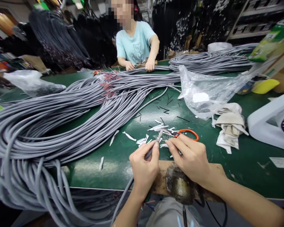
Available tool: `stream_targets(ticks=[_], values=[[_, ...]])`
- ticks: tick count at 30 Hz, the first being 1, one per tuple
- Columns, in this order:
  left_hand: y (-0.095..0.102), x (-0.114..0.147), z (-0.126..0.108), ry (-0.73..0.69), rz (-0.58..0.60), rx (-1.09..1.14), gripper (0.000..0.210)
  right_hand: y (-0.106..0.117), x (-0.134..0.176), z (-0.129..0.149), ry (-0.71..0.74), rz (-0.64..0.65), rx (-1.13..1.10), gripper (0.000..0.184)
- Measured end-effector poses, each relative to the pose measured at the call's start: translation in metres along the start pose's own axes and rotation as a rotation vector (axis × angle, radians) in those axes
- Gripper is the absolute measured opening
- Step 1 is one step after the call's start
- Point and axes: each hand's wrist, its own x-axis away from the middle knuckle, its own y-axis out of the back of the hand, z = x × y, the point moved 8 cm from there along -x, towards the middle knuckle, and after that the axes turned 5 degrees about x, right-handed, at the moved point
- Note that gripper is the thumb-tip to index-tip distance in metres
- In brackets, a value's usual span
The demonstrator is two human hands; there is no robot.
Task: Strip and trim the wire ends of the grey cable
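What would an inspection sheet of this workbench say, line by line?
Surface: green table, worn wooden block at the near edge.
Job's things: grey cable end pinched in the left hand; right hand at its tip, beside orange-handled scissors.
Clutter: white scraps, black offcuts, rags, plastic bag.
Grippers: nothing seen; bare hands only.
Cables: big grey bundle across the table.
Surroundings: another person opposite, white fan on the right.
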Motion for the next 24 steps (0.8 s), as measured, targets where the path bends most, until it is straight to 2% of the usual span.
stream_targets(ticks=[7, 13, 15, 18, 19, 20, 24], values=[[0.005, 0.001, -0.008, -0.076, -0.037, -0.079, 0.012, -0.002, 0.001, 0.003, 0.027, 0.011, 0.013, 0.023], [-0.002, 0.005, -0.017, -0.228, 0.038, -0.139, 0.014, -0.011, -0.002, -0.006, -0.119, 0.095, -0.252, 0.026], [-0.005, 0.004, -0.014, -0.198, 0.060, -0.159, 0.014, -0.006, 0.001, 0.003, -0.069, 0.061, -0.294, 0.024], [-0.007, 0.000, -0.004, -0.078, 0.079, -0.194, 0.014, 0.011, 0.007, 0.026, 0.162, -0.052, -0.340, 0.020], [-0.006, -0.001, -0.002, -0.048, 0.077, -0.172, 0.014, 0.014, 0.008, 0.029, 0.200, -0.075, -0.341, 0.019], [-0.005, -0.002, -0.001, -0.029, 0.068, -0.131, 0.015, 0.015, 0.008, 0.027, 0.190, -0.087, -0.322, 0.017], [0.000, -0.001, -0.002, 0.012, 0.032, 0.020, 0.017, 0.012, 0.001, -0.004, -0.027, -0.112, -0.145, 0.011]])
